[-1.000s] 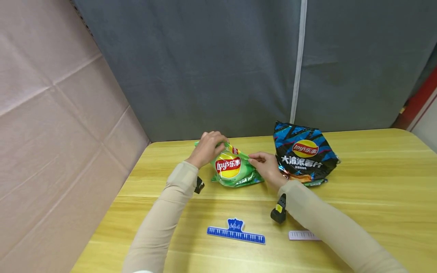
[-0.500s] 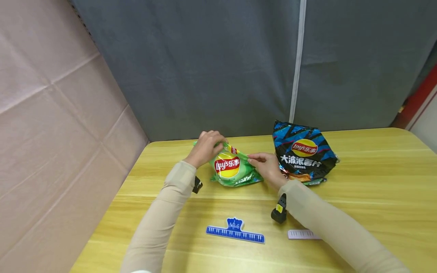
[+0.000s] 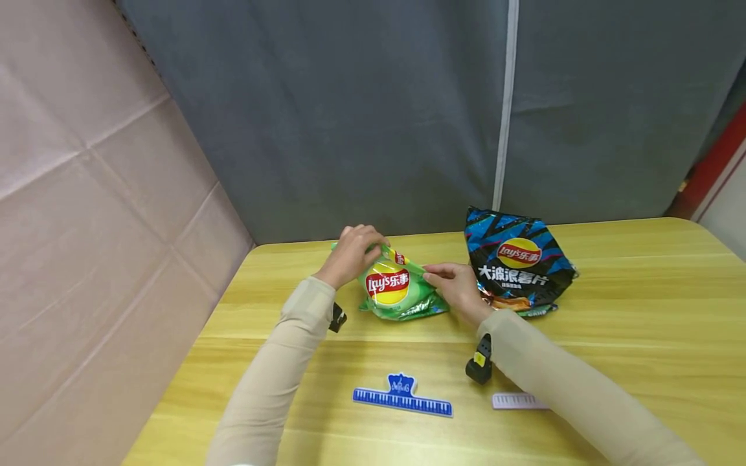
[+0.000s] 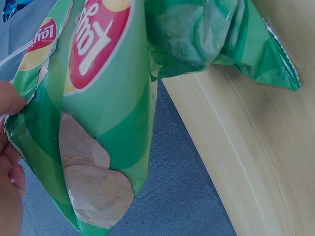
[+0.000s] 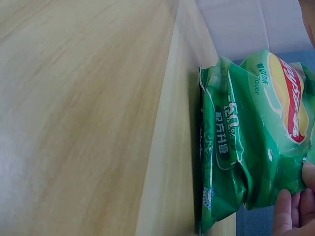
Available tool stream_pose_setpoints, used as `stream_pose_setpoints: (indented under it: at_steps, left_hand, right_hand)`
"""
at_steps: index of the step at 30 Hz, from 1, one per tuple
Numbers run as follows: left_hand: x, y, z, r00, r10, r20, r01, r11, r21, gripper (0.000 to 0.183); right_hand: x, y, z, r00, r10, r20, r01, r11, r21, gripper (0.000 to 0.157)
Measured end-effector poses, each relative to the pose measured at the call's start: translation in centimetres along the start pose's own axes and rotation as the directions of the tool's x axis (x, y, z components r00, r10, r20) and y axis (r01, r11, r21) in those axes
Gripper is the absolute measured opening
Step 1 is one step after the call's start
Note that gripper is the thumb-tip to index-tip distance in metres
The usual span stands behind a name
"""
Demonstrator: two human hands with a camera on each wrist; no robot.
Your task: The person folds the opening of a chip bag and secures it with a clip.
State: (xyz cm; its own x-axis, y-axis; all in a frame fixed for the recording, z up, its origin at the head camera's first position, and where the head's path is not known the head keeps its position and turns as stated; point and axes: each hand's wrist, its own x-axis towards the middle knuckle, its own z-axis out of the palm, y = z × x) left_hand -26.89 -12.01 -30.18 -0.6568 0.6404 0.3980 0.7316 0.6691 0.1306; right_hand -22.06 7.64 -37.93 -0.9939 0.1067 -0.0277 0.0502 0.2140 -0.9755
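Note:
A green Lay's chip bag rests on the table, its top edge folded over into a strip. My left hand pinches the left end of that strip between thumb and fingers. At the right end, my right hand pinches the same edge. In the left wrist view the bag's side hangs beside the thumb and curled fingers. The right wrist view has the bag's lower front close to the table, with the thumb and fingertips on its upper edge. The bag's back is hidden.
A black and blue Lay's bag stands to the right, near my right hand. Closer to me lie a blue piano-key clip and a pale purple strip, partly covered by my right forearm. A grey curtain hangs behind the wooden table.
Both hands keep their grip on the green chip bag at nearly the same place. The folded strip along its top looks slightly more turned down, and my right wrist has shifted a little.

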Motion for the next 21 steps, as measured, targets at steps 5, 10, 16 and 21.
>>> stream_pose_setpoints:
  at_steps: [5, 10, 16, 21]
  left_hand:
    - [-0.05, -0.03, 0.02, 1.0, -0.006, -0.008, 0.006, 1.0, 0.005, 0.018]
    - [-0.03, -0.07, 0.08, 1.0, -0.007, -0.018, 0.007, 1.0, 0.009, 0.019]
    - [-0.1, -0.03, 0.12, 1.0, -0.014, -0.019, 0.014, 1.0, 0.001, 0.019]
    - [-0.1, -0.07, 0.22, 1.0, -0.014, -0.015, 0.014, 1.0, -0.001, 0.019]
  right_hand:
    - [-0.07, -0.08, 0.13, 1.0, -0.004, 0.01, 0.004, 1.0, 0.023, 0.025]
    - [-0.17, -0.16, 0.24, 1.0, -0.013, 0.012, 0.013, 0.999, 0.043, 0.025]
    - [-0.2, -0.19, 0.27, 1.0, -0.019, 0.007, 0.019, 0.999, 0.043, 0.024]
    - [-0.16, -0.19, 0.3, 1.0, -0.012, -0.007, 0.012, 1.0, 0.019, 0.022]
